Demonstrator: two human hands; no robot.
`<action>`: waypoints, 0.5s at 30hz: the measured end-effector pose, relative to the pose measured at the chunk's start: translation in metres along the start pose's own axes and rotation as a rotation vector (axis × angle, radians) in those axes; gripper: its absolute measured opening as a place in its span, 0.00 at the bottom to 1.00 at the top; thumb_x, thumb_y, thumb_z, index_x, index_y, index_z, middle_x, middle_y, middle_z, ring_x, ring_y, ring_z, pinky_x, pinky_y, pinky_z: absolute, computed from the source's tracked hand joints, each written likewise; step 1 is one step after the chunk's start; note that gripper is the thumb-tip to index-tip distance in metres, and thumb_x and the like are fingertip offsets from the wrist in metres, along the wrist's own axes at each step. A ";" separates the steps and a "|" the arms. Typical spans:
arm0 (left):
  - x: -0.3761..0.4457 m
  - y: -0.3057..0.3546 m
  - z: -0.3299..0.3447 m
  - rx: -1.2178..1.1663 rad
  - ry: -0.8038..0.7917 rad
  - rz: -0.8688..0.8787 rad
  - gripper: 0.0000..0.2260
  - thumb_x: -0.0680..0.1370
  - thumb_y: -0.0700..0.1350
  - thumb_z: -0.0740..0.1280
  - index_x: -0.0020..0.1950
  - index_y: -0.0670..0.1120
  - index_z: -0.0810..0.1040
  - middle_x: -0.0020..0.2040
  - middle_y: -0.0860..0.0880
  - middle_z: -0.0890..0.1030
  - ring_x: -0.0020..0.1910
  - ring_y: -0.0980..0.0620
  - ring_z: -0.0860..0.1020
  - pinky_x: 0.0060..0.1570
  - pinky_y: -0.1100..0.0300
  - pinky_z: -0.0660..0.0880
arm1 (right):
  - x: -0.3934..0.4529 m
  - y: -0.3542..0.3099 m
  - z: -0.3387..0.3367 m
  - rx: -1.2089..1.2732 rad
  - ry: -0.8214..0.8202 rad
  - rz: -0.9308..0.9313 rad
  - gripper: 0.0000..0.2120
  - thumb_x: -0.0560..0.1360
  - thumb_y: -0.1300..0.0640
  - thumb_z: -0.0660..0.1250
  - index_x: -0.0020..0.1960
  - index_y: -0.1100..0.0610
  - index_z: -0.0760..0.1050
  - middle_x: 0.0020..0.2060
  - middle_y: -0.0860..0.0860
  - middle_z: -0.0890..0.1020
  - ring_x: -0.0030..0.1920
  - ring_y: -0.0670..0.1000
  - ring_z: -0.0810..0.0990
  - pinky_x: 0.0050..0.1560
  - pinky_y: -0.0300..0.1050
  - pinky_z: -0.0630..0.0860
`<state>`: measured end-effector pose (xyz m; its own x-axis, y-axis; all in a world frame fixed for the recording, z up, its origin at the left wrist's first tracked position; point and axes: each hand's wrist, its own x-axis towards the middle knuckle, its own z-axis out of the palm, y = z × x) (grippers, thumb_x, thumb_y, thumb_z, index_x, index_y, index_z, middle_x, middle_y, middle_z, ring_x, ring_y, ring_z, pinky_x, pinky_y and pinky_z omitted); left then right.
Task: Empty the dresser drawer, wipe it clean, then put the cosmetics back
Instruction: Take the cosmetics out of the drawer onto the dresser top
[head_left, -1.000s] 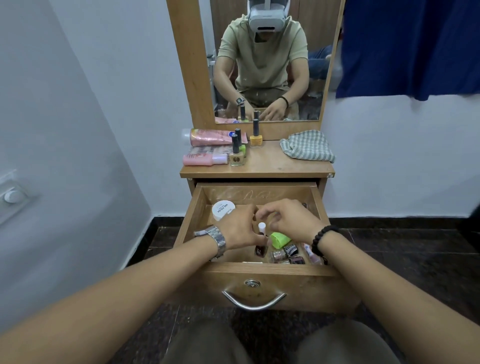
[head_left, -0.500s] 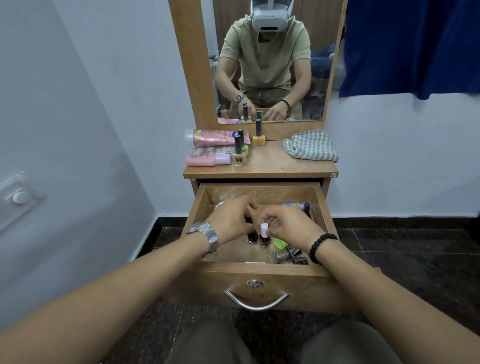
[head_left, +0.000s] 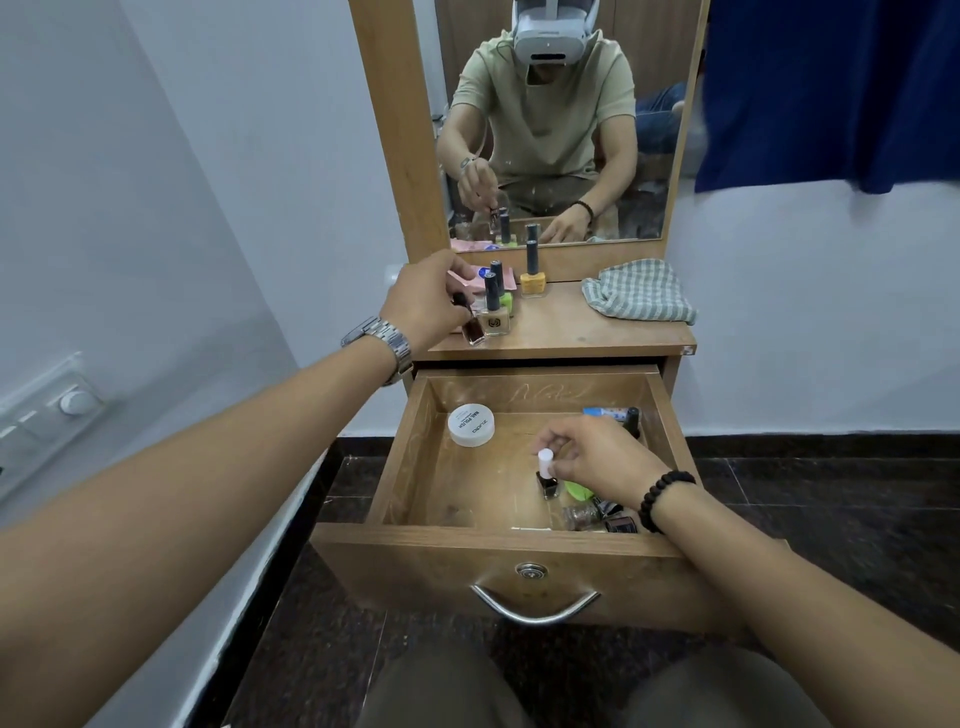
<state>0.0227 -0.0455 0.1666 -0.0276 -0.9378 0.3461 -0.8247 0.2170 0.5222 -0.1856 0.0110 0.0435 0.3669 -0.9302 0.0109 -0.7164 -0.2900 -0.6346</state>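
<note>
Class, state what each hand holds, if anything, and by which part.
Left hand: a dark polish bottle, gripped by its black cap, at the dresser top. Right hand: a white-capped bottle, pinched by the cap, in the drawer.

We are in a home, in a bedroom corner. A small wooden dresser (head_left: 561, 340) with a tall mirror (head_left: 561, 130) stands against a plain white wall (head_left: 805, 312). Nail polish bottles (head_left: 532, 275) and a checked cloth (head_left: 639, 291) sit on top. A blue curtain (head_left: 831, 88) hangs right, a wall switch (head_left: 72, 402) left.
</note>
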 end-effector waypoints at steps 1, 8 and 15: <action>0.004 -0.001 0.001 0.013 0.003 -0.008 0.16 0.72 0.37 0.73 0.57 0.47 0.75 0.47 0.51 0.84 0.46 0.53 0.79 0.50 0.54 0.78 | 0.001 0.001 0.000 0.001 -0.003 0.001 0.11 0.72 0.63 0.69 0.48 0.48 0.80 0.43 0.43 0.80 0.40 0.47 0.81 0.45 0.48 0.81; 0.019 -0.017 0.014 0.059 0.042 -0.075 0.16 0.71 0.40 0.74 0.56 0.50 0.75 0.50 0.49 0.83 0.50 0.49 0.79 0.49 0.54 0.78 | 0.002 0.005 0.003 -0.001 -0.015 -0.007 0.10 0.72 0.62 0.70 0.48 0.48 0.80 0.42 0.43 0.80 0.39 0.46 0.82 0.45 0.48 0.81; 0.023 -0.021 0.024 0.078 0.041 -0.082 0.16 0.71 0.42 0.73 0.56 0.50 0.75 0.52 0.47 0.82 0.49 0.47 0.80 0.49 0.52 0.79 | 0.003 0.006 0.005 -0.014 -0.011 -0.001 0.10 0.72 0.61 0.69 0.49 0.47 0.80 0.43 0.43 0.80 0.39 0.46 0.82 0.45 0.49 0.81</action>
<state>0.0259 -0.0777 0.1449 0.0633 -0.9392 0.3374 -0.8648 0.1171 0.4883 -0.1860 0.0072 0.0359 0.3740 -0.9274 0.0029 -0.7242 -0.2940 -0.6237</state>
